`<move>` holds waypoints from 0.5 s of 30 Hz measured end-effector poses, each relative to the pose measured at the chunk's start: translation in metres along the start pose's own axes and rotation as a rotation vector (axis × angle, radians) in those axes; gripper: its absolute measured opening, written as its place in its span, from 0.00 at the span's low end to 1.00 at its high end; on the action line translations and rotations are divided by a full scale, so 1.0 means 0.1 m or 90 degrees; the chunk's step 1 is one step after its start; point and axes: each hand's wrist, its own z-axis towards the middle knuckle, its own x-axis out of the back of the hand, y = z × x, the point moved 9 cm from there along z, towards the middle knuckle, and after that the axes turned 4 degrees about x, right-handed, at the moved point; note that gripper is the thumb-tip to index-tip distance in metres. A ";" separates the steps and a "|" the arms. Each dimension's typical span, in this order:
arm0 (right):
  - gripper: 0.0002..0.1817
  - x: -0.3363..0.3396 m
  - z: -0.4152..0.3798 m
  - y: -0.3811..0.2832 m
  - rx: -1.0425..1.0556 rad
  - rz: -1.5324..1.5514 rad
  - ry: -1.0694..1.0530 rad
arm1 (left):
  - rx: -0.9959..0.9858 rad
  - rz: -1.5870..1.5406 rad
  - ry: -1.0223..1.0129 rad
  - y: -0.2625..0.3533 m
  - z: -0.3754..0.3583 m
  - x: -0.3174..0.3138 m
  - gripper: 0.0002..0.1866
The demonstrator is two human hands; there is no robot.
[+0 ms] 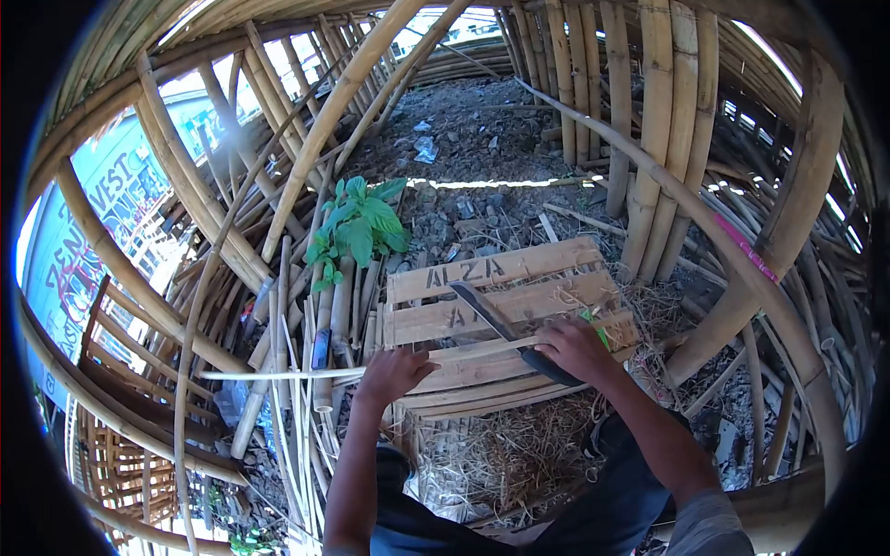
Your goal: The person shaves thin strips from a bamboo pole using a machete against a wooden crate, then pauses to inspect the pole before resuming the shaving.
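A long, pale bamboo strip (482,349) runs sideways across the near part of a wooden crate (505,264) with stencilled letters. My left hand (396,373) is closed around the strip near the crate's left edge, and a length of it sticks out to the left. My right hand (577,350) is closed at the strip's right end, fingertips pinched on it. A large knife (484,309) lies slantwise over the crate top, its blade pointing away to the left. Its dark handle sits right under my right hand; I cannot tell whether that hand also grips it.
Thin shavings (501,454) cover the ground between my legs. Cut bamboo strips (295,445) and poles stand to the left, near a leafy plant (362,222). Thick bamboo posts (656,139) rise at the right, and a long slanting pole (667,176) crosses there. Rubble lies beyond the crate.
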 end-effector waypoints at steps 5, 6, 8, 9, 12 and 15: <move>0.12 -0.11 0.07 -0.09 -0.017 0.156 -0.001 | 0.065 -0.045 0.104 -0.20 0.08 0.15 0.12; 0.12 -0.14 0.09 -0.06 -0.090 0.197 -0.027 | 0.055 -0.032 0.237 -0.19 0.06 0.33 0.12; 0.13 -0.20 0.11 -0.07 -0.153 0.239 -0.059 | 0.093 -0.040 0.304 -0.25 0.04 0.47 0.11; 0.13 -0.25 0.10 -0.04 -0.193 0.281 -0.069 | 0.118 -0.046 0.366 -0.30 -0.01 0.57 0.11; 0.14 -0.33 0.14 -0.02 -0.264 0.335 -0.119 | 0.249 -0.224 0.384 -0.63 -0.08 0.51 0.10; 0.14 -0.47 0.10 0.00 -0.336 0.401 -0.162 | 0.311 -0.378 0.433 -0.91 -0.13 0.32 0.11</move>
